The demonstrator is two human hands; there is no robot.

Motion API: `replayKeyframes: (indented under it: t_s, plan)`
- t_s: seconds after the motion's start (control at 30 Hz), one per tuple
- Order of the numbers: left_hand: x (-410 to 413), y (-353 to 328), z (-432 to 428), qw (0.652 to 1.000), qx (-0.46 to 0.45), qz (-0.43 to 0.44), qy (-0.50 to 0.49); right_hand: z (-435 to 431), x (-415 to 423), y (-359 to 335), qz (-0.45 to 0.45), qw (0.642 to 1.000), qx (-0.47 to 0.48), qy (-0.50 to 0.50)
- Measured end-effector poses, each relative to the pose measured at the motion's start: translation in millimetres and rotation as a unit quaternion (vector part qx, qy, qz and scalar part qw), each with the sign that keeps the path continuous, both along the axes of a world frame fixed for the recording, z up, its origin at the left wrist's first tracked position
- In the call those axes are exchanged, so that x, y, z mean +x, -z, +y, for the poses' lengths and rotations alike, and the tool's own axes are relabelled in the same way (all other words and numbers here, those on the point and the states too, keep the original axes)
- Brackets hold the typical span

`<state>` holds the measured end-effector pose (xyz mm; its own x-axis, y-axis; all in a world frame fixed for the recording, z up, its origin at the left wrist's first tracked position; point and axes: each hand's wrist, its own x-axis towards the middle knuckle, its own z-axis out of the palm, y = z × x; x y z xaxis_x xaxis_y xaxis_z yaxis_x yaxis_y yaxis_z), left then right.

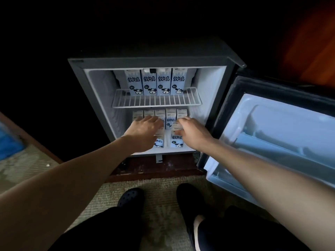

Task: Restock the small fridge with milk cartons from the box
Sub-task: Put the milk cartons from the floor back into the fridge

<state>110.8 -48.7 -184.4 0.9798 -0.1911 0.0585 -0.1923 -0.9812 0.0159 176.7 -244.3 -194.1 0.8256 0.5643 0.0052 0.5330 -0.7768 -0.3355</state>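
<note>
Fridge: the fridge point(79, 84) stands open before us, its door point(272, 124) swung out to the right.
Shelf: four top cartons point(149, 84) stand upright in a row at the far side of the wire shelf point(155, 102).
Lower space: we see the far cartons point(170, 116) in a row at the back, with the left carton point(159, 143) and the right carton point(177, 142) nearer, a small gap between them.
Left hand: our left hand point(145, 129) lies palm down on the left carton, fingers nearly straight; we cannot tell whether it grips.
Right hand: our right hand point(192, 133) pinches the top of the right carton between thumb and curled fingers.
Floor: our dark shoes point(130, 196) stand on carpet point(159, 214) near the fridge.
</note>
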Motion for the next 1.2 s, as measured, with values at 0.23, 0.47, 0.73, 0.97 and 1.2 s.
replayKeyframes:
  t_s: [0.23,0.47,0.73,0.97,1.2]
  plan:
    - [56,50,5,0.999,-0.001,-0.048,-0.021,14,47,63,-0.003,0.998,0.039,0.044]
    - [94,83,2,0.996,-0.001,-0.075,-0.047,37,79,98,-0.012,0.994,0.066,0.084]
    - [114,98,3,0.992,-0.013,-0.092,-0.086,58,92,112,-0.021,0.989,0.086,0.116]
    - [114,112,9,0.99,0.028,-0.095,-0.097,69,92,114,-0.018,0.99,0.067,0.122]
    - [118,122,12,0.987,0.02,-0.133,-0.084,66,89,118,-0.015,0.987,0.099,0.125]
